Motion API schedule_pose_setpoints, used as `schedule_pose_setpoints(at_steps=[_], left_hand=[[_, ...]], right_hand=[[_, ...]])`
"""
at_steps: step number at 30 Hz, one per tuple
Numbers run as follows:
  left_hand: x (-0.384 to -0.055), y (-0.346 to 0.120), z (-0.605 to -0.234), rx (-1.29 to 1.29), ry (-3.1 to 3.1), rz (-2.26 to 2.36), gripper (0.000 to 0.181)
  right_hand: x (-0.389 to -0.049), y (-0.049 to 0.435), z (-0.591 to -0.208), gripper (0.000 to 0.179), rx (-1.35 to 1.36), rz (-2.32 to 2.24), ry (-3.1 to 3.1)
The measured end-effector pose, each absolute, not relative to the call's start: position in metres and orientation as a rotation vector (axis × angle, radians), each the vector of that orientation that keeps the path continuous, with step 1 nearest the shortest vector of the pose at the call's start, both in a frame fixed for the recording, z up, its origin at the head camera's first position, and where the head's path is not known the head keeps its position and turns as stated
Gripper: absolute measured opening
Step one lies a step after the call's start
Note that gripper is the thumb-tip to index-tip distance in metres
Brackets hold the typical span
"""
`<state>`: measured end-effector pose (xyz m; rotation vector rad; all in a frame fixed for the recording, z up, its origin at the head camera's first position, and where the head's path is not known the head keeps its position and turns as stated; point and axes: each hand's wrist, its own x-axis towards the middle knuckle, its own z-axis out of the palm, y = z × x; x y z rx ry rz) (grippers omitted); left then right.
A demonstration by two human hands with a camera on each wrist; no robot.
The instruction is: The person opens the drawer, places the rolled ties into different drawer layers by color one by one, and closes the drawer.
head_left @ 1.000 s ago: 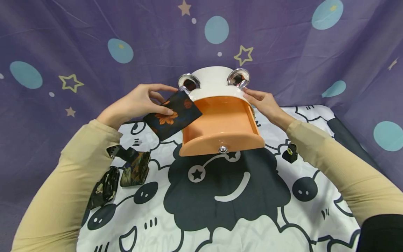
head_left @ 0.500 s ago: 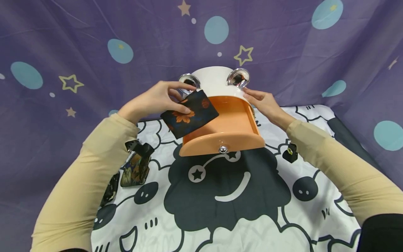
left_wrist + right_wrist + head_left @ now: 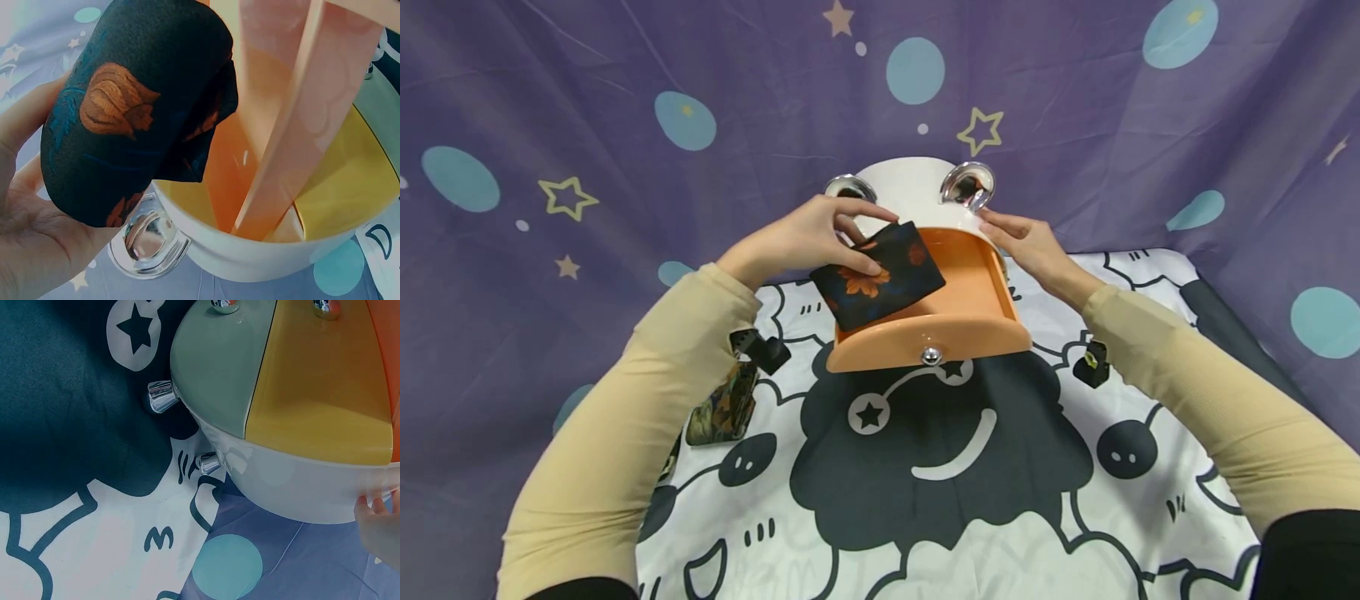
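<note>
A folded dark cloth [image 3: 904,279] with orange flowers is pinched between the thumb and fingers of my left hand [image 3: 801,242]. In the head view it overlaps the left part of a pulled-out orange drawer [image 3: 970,337]. The left wrist view shows the cloth [image 3: 134,94] bent over in a rounded fold, above the drawer's opening. The drawer belongs to a rounded white cabinet [image 3: 906,187] with chrome eye-like rings. Fingertips of my right hand [image 3: 1030,250] touch the cabinet's right side below the right ring; in the right wrist view those fingers [image 3: 375,509] rest against its white shell.
Below the orange drawer, the cabinet has a yellow drawer [image 3: 319,394] and a green drawer [image 3: 219,362] with chrome knobs. Another folded patterned cloth [image 3: 722,408] lies at the left on the sheep-print tablecloth [image 3: 1000,550]; a darker one beside it is mostly hidden by my left arm. A purple curtain [image 3: 760,108] hangs behind.
My left hand has carried the floral cloth to the right, from the drawer's left side to over its opening. My right hand and the cabinet stay put.
</note>
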<state>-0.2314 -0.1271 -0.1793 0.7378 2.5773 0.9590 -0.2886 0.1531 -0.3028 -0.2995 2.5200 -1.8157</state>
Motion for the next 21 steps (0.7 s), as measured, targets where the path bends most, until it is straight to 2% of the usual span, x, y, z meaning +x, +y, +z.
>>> schedule_pose_setpoints(at_steps=[21], left_hand=[[-0.240,-0.110,-0.191,0.779,2.535,0.898,0.056]], right_hand=[[-0.289,0.153,-0.302,0.058,-0.296,-1.823,2.520]])
